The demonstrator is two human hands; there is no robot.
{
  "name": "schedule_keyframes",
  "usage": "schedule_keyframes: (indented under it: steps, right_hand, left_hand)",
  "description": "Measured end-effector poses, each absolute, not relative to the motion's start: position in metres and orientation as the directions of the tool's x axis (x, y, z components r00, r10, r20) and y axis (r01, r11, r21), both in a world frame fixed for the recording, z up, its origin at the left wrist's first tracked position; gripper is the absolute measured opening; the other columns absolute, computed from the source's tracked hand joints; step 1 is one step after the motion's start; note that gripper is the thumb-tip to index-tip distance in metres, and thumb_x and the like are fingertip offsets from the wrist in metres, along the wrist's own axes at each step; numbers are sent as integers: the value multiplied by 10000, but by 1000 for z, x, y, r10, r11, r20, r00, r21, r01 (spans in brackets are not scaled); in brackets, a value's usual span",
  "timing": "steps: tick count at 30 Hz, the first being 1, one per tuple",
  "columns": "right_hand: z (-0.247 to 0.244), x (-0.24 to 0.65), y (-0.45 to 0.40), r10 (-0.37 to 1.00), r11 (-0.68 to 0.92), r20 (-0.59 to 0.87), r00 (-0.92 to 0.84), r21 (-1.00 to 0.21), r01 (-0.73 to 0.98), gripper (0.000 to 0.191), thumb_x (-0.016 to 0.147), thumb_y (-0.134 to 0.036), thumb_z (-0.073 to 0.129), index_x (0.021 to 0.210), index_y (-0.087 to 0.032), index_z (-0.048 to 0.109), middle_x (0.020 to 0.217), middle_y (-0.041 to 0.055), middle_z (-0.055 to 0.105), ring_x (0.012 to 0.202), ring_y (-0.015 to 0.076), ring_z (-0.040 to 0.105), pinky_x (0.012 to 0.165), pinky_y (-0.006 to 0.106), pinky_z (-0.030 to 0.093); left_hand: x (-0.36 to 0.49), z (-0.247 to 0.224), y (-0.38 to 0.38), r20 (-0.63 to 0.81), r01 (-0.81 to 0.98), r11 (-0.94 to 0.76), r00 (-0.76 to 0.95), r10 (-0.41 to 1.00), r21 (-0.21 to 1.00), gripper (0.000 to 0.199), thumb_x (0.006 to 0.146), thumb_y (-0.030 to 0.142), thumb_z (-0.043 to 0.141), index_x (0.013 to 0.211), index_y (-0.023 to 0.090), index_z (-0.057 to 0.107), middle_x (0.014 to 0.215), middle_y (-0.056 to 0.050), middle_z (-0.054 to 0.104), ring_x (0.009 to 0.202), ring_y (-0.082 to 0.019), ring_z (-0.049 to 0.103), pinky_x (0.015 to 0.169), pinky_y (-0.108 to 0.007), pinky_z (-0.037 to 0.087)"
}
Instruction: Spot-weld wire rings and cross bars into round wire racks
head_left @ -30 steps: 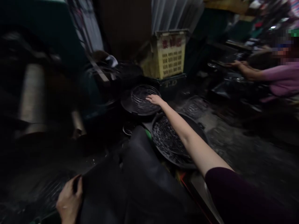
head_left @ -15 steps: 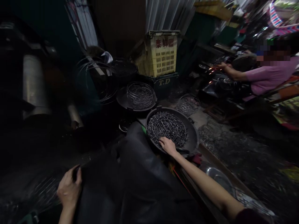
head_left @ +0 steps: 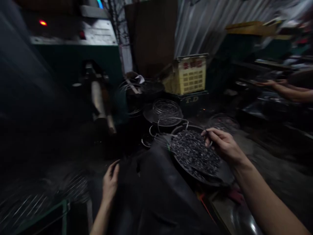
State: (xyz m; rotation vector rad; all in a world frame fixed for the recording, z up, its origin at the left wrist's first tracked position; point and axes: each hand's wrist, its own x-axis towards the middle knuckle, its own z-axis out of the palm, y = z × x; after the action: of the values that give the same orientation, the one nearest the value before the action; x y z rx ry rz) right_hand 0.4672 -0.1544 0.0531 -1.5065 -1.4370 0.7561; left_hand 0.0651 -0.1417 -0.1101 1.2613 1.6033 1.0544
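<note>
My right hand [head_left: 221, 142] is raised over the right side of a wide dark pan [head_left: 226, 173]. Thumb and fingers pinch what looks like a thin piece of wire, its far end blurred. The pan holds a heap of short dark wire pieces [head_left: 193, 151]. A pale bent wire [head_left: 172, 118] arches above the pan's far left rim; whether it joins the pinched piece I cannot tell. Lower left, my left hand [head_left: 110, 179] has its fingers curled and thumb close to the forefinger, beside the dark apron [head_left: 156, 182] over my lap. Anything in it is hidden.
Behind the pan, coiled wire [head_left: 166, 109] lies in another pan. A yellow crate [head_left: 192, 76] stands on a dark box. On the left is a green machine [head_left: 80, 55] with a lit red lamp and a protruding bar [head_left: 97, 98]. A co-worker's arms [head_left: 288, 89] reach in from the right.
My right hand has lifted from the wire heap and now pinches above the pan's right side. The view has swung left, bringing in the machine's lamp. My left hand stays by the apron.
</note>
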Motion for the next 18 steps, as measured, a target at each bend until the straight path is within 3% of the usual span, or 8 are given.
schedule_keyframes:
  steps: [1,3,6,10,14,18]
  right_hand:
    - [53,452,-153,987,123,155,43,-899,421,313,821,-494,518,858,-209,643,569,14,598,475,121,526,438,225,413]
    - [59,423,-144,962,254,184,-204,-879,403,256,828,-449,529,834,-226,653,639,29,632,521,137,571,495,251,467]
    - [84,381,-118,811,449,213,-545,-824,347,203,846,-378,521,845,-237,667,688,31,657,575,143,606,531,248,491]
    - [132,325,-65,655,536,214,-724,-807,247,231,848,-383,519,847,-197,656,634,7,636,565,125,600,538,225,485]
    - [168,281,-25,617,614,312,-723,-766,193,278,833,-422,534,846,-174,659,640,-8,620,585,108,579,559,216,465]
    - [172,266,-40,526,743,396,-752,-644,180,256,850,-393,520,870,-181,662,669,-11,622,611,101,582,581,206,449]
  left_hand:
    - [81,-94,-149,-211,52,213,-52,976,976,494,827,521,431,1165,176,535,1147,-118,586,1050,-243,547,869,-396,450]
    - [109,-66,-165,-277,-285,340,237,931,896,549,819,510,477,1258,182,454,1237,-151,524,1060,-251,548,838,-407,471]
    - [130,-30,-184,-190,-500,416,441,877,759,650,747,382,646,1319,240,373,1293,-155,478,1125,-262,516,863,-410,460]
    - [120,11,-186,-138,-566,338,366,920,752,523,780,353,623,1247,193,450,1266,-177,501,1120,-275,522,845,-389,465]
    - [99,39,-161,-150,-653,232,181,972,721,479,848,331,526,1291,208,390,1212,-142,546,1097,-240,545,849,-372,469]
    - [96,41,-143,-145,-748,178,111,983,639,402,866,341,493,1237,197,435,1187,-124,559,1088,-231,554,866,-374,465]
